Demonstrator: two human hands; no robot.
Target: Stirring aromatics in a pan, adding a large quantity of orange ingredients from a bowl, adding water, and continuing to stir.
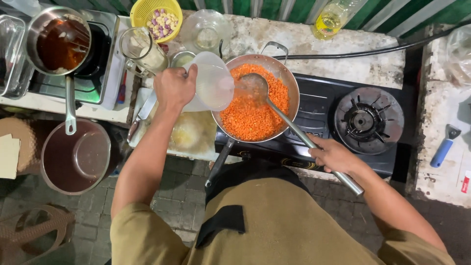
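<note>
My left hand [174,87] grips the handle of a clear plastic jug [211,83], tipped toward a steel pan [289,81] full of orange lentils [250,118]. The pan stands on the left burner of a black gas stove [321,105]. My right hand [333,154] holds the long handle of a metal ladle [255,86], whose bowl rests in the lentils near the jug's rim.
The stove's right burner [365,120] is bare. A saucepan of brown liquid [59,44] sits on a second stove at left, a large pot [76,157] below it. A yellow basket [159,17], glass lid [206,29], oil bottle [331,19] and blue-handled scraper [444,147] lie around.
</note>
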